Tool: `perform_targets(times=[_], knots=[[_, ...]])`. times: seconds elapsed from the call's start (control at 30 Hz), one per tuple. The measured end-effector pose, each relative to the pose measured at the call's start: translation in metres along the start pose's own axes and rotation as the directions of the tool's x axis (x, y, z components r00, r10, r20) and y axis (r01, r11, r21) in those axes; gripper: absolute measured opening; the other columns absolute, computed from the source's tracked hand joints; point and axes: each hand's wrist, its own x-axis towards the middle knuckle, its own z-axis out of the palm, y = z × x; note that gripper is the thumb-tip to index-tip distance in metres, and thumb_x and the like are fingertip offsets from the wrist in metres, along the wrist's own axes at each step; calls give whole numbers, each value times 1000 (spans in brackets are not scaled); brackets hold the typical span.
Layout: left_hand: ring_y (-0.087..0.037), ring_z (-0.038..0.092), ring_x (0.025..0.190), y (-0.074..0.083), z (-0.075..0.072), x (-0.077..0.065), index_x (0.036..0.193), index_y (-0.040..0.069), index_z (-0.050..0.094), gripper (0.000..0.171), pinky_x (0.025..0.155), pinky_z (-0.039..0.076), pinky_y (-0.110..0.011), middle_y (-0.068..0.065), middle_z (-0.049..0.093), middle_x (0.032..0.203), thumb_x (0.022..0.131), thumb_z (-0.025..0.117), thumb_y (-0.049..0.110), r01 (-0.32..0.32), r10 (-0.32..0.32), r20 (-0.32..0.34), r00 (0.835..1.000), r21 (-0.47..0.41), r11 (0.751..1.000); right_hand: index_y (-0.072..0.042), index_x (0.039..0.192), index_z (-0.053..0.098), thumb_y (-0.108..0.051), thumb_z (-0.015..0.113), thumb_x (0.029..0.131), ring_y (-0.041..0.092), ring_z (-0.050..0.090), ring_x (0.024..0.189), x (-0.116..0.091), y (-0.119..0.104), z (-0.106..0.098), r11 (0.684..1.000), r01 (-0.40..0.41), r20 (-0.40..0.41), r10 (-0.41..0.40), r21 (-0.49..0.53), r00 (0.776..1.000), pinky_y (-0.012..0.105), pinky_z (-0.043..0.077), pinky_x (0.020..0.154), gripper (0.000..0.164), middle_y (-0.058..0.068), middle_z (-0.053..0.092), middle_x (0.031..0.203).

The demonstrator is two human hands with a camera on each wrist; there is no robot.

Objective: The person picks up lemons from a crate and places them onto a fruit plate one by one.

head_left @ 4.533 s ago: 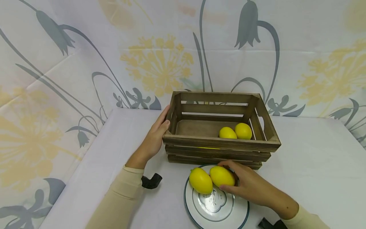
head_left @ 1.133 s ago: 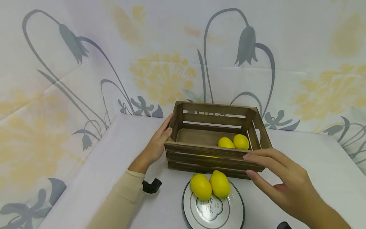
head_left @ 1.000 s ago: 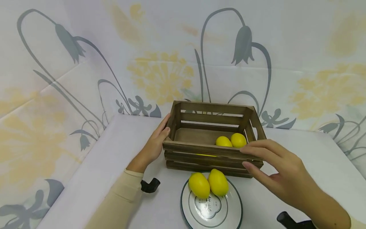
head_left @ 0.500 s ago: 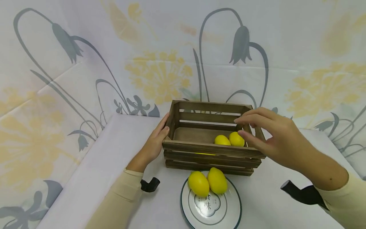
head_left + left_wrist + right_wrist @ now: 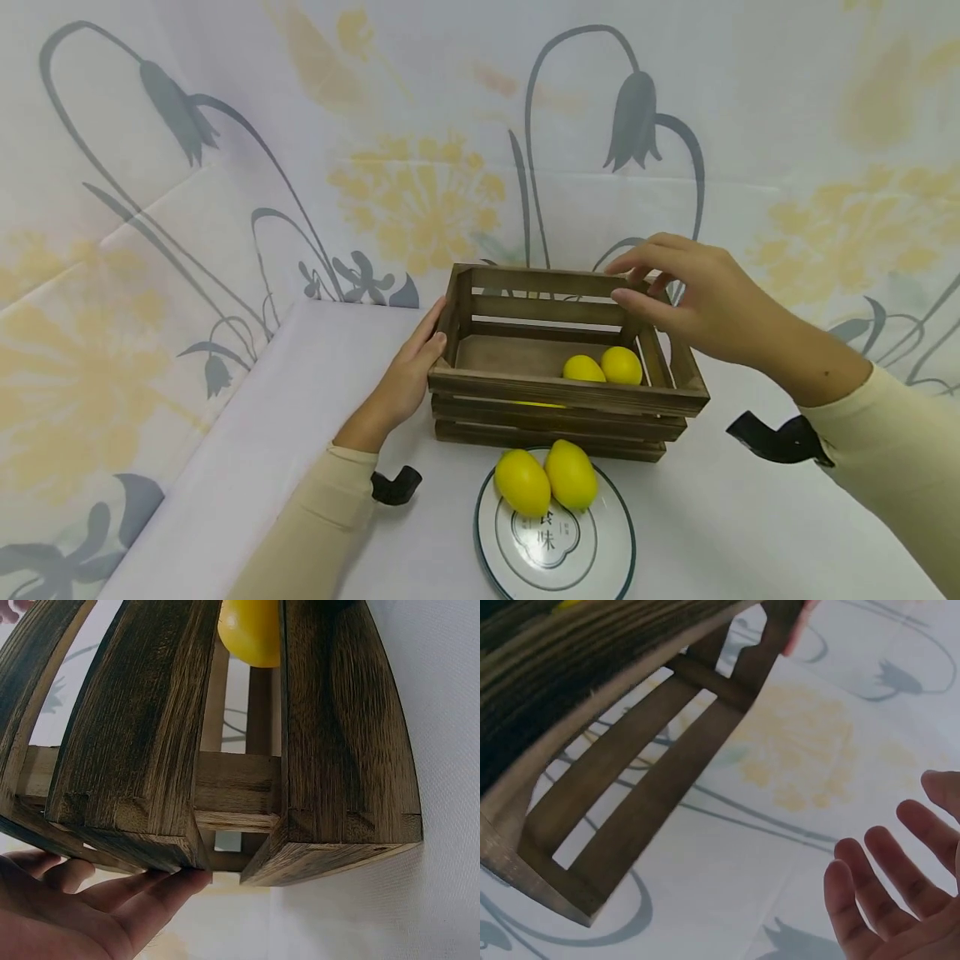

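Observation:
A brown wooden slatted crate [image 5: 558,408] stands on the white tabletop, two lemons [image 5: 621,365] visible in its right half. Yellow also shows through a gap in its front slats. Against the crate's left end rests my left hand [image 5: 405,371], its fingers extended along the outer slats in the left wrist view. My right hand [image 5: 693,292] hovers above the crate's right end, fingers loosely bent and holding nothing; the right wrist view shows the fingers apart from the wood. In front of the crate, two more lemons [image 5: 522,483] lie side by side on a white blue-rimmed plate [image 5: 555,562].
A white cloth with grey and yellow flower prints [image 5: 420,192] hangs behind the crate and along the left. Black curved mounts [image 5: 776,437] stick out at both wrists. The plate sits close to the crate's front.
Earlier my right hand held the right lemon on the plate; it has let go and risen over the crate's right end. That lemon now points differently. My left hand stays at the crate.

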Motion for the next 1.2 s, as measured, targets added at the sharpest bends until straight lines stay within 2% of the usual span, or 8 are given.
perform_targets(times=[0.17,0.23,0.43,0.53,0.77,0.83,1.2], knots=[[-23,5,157,1,1,0,162,29,10,55,125,6,-55,6,6,169,110,28,35,-15,15,-1,1000,-7,1000,-13,117,71,-10,74,90,11,64,94,12,7,0,993,-110,99,105,43,990,15,52,79,27,-1,69,111],[-22,3,157,0,1,0,162,29,10,55,125,6,-56,6,6,169,110,28,34,-13,13,-2,1000,-4,1000,-14,118,70,-15,71,93,12,65,98,17,9,2,982,-180,154,168,65,974,18,53,83,25,-1,69,115],[-21,2,157,-2,1,2,162,30,10,55,125,6,-56,6,7,169,110,28,35,-21,21,-7,1000,11,1000,-16,123,68,-22,69,96,22,66,106,33,20,7,936,-329,285,283,127,916,40,56,89,28,4,69,122],[-21,2,157,-2,0,2,162,30,10,55,125,6,-56,7,7,168,110,27,35,-24,24,-12,1000,16,1000,-15,125,67,-23,68,96,26,67,107,40,25,10,914,-372,343,302,159,889,48,55,92,30,7,68,123],[-20,1,157,1,3,2,162,28,10,55,125,5,-55,7,7,168,110,27,32,-19,19,0,1000,-4,1000,-13,125,67,-23,67,97,28,65,114,49,40,25,892,-391,456,258,226,852,51,53,98,30,7,68,124],[-19,1,157,0,4,3,162,28,10,55,125,5,-55,8,7,168,110,27,31,-21,21,3,1000,-7,1000,-14,126,67,-23,66,98,29,64,118,51,45,28,884,-405,490,252,235,834,51,52,99,30,7,66,127],[-19,3,156,-1,3,1,162,30,11,54,125,6,-55,9,9,168,110,27,31,-24,25,-17,1000,13,1000,-23,130,65,-36,66,97,23,59,126,64,59,42,873,-465,633,279,145,722,49,49,104,35,-1,64,135]])
